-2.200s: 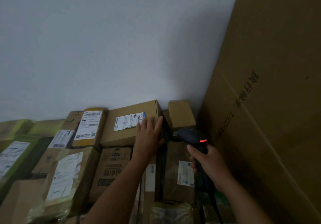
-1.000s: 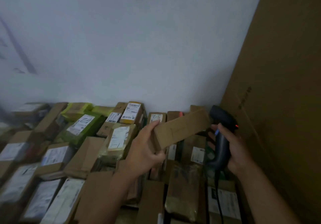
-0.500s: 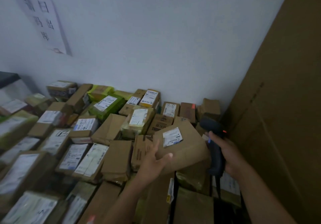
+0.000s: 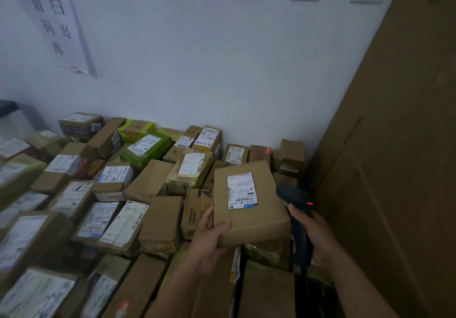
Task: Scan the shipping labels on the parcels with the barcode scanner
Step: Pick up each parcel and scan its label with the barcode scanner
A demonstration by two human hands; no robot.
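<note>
My left hand point(image 4: 208, 237) grips the near left corner of a brown cardboard parcel point(image 4: 256, 216), thumb on top, and holds it above the pile. The parcel's white shipping label point(image 4: 241, 191) faces up. My right hand point(image 4: 312, 233) grips the handle of a black barcode scanner point(image 4: 294, 200) just right of the parcel. A red light shows on the scanner's head. The scanner's head sits beside the parcel's right edge, level with the label.
Several labelled parcels point(image 4: 103, 194) cover the floor from the left edge to the white wall point(image 4: 197, 58). A green parcel point(image 4: 148, 148) lies near the wall. A tall cardboard sheet point(image 4: 394, 157) stands close on the right. A paper sign point(image 4: 56, 23) hangs upper left.
My left hand lifted the parcel from the back of the pile, turned it label-up and brought it nearer. The view pulled back and left. The scanner stayed to the parcel's right.
</note>
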